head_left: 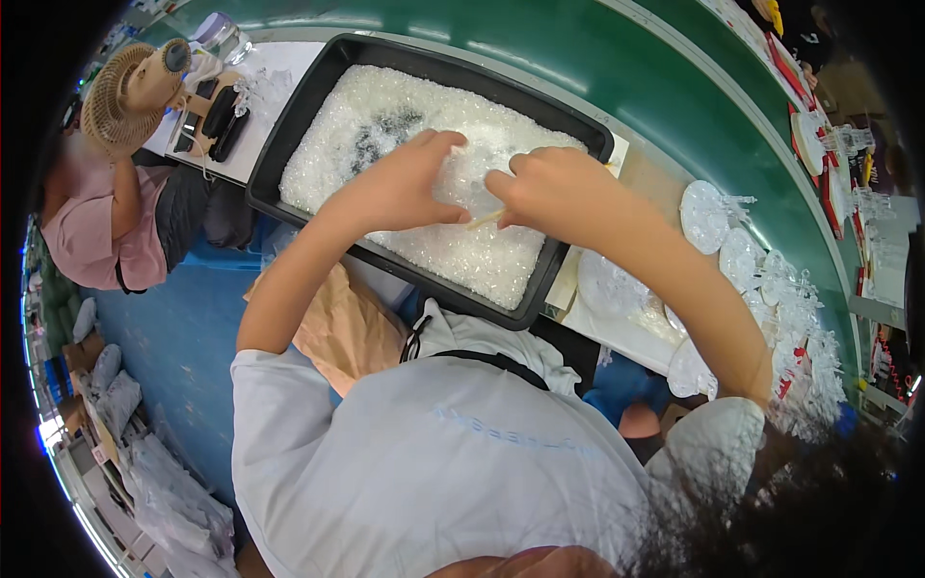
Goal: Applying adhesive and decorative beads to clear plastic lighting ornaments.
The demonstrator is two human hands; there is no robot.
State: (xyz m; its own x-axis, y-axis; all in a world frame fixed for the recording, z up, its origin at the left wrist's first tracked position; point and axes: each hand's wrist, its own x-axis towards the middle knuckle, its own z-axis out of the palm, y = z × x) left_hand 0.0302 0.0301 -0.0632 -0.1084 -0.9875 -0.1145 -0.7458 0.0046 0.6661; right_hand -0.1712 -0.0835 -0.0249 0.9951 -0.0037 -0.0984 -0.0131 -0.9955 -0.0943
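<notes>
A black rectangular tray (289, 125) lies before me, filled with small, clear, glittering pieces (332, 106). Over it, my left hand (409, 183) curves with thumb and fingers apart around a see-through, rounded thing (469, 181); its outline blends into the pieces below, and I cannot make out its kind. On the other side of this thing, my right hand (549, 196) has its fingers curled, pinching a thin pale-yellow strip (485, 221) that points toward the left thumb. Beyond the left hand, a dark patch of tray bottom shows through the pieces.
Clear plastic discs (708, 217) and clear parts (780, 279) crowd the bench at right. A fan (125, 96), a lidded clear jar (224, 39) and black cases (226, 125) stand at left, near another person in pink (92, 226). Brown paper (347, 328) hangs below the tray.
</notes>
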